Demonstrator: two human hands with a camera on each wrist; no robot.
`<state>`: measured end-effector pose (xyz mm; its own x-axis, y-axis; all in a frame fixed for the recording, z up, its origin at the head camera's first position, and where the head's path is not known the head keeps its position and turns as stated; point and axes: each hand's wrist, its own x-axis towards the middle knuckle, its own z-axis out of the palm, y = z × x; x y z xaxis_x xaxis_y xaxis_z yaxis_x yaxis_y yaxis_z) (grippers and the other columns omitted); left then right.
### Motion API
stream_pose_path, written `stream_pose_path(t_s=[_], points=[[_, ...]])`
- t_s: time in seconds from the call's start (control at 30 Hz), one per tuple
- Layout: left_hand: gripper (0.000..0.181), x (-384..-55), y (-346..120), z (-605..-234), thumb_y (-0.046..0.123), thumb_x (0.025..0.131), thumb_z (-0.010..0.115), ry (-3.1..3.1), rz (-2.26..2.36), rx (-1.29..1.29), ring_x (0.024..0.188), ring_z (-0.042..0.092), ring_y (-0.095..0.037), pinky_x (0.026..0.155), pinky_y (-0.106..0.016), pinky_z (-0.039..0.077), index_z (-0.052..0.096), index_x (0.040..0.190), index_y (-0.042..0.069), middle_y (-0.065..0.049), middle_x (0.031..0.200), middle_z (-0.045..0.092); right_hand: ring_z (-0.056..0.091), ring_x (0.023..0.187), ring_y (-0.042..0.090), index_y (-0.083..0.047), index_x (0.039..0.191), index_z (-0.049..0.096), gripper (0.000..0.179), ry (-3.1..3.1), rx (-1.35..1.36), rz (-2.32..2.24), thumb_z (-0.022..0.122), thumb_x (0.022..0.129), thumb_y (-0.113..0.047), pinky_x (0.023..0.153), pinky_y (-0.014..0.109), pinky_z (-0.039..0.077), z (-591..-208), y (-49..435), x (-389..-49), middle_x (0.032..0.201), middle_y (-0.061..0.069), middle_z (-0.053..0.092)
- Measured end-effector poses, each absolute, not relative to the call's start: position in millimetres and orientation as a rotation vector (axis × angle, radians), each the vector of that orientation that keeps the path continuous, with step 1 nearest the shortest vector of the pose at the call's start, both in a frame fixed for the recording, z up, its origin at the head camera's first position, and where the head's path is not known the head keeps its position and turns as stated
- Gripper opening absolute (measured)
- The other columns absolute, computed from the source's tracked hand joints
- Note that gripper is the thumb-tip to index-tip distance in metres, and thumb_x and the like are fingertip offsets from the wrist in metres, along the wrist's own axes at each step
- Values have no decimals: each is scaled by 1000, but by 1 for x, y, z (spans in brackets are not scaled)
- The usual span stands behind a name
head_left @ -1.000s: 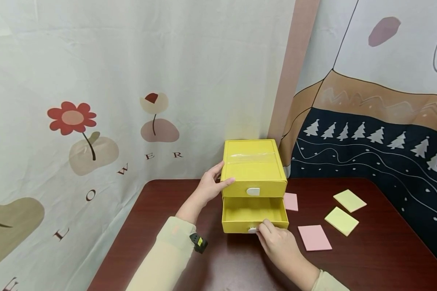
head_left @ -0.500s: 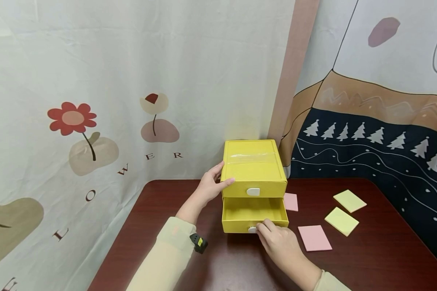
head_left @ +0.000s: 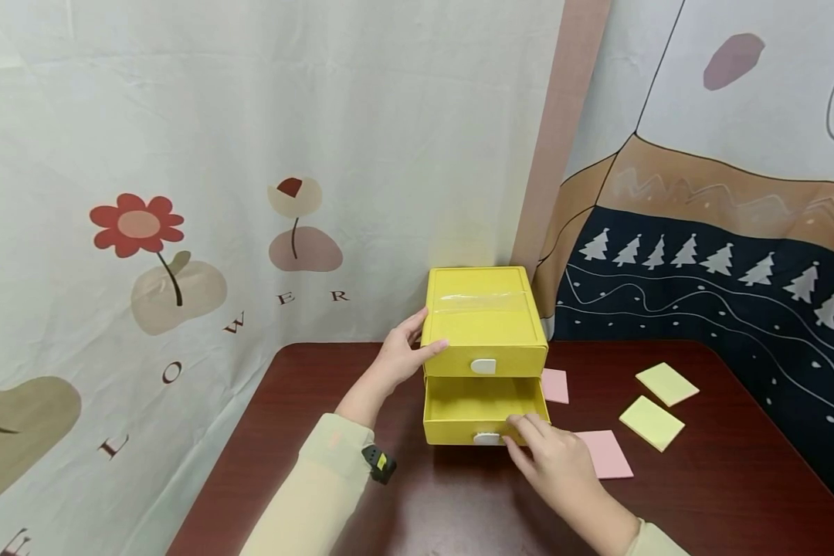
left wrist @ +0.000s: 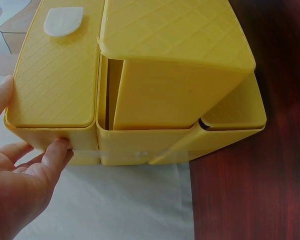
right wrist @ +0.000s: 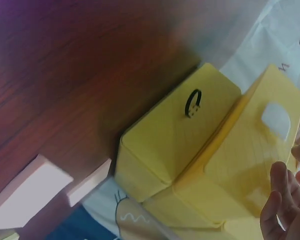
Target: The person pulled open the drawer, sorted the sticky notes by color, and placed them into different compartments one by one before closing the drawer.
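A yellow box is set at the far side of the table, one drawer pulled out. Its near left corner is grasped by the left hand, apparently so the box is kept steady. The right hand is held loosely right of the white handle, nothing gripped; rim contact cannot be told. Pink notes and yellow notes are laid to the right, clear of the drawer's path.

The left fingers touch a yellow drawer box bearing a white tab.
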<state>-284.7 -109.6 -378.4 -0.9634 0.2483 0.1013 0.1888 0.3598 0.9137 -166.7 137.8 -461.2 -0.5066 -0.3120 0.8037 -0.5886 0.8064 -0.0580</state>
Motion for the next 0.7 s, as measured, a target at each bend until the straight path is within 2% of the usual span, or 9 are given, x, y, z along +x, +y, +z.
stream_pose_path(t_s=[0.13,0.3,0.43,0.53,0.7], points=[[82,-284,-110,-375,31,85,71,2519,1699,419,139,33,-26,112,-43,31,24,151,16,-5,155,27,50,52,9,-11,96,67,27,-2129,606,493,55,91,-35,42,21,39,-454,150,-167,79,-3,59],[80,-269,-108,-354,24,88,68,2511,1665,433,139,32,-30,110,-45,33,21,151,6,-12,155,25,53,78,17,-9,98,66,26,-2158,473,551,64,80,-28,57,30,47,-444,170,-168,89,3,59],[79,-262,-107,-346,23,89,67,2519,1652,436,139,32,-30,111,-44,33,22,150,5,-13,155,25,49,85,23,-7,101,64,33,-2218,351,580,72,72,-20,66,35,42,-442,189,-170,96,9,55],[78,-259,-106,-344,23,89,67,2521,1650,437,139,32,-30,111,-43,32,22,150,5,-13,155,25,46,87,26,-5,105,62,38,-2264,288,586,72,70,-16,69,37,37,-445,203,-171,102,14,52],[79,-261,-106,-345,24,89,67,2512,1655,427,139,32,-29,112,-42,31,22,150,6,-12,155,25,45,100,35,-3,121,56,54,-2390,231,576,74,72,-15,74,49,42,-456,220,-173,118,19,48]])
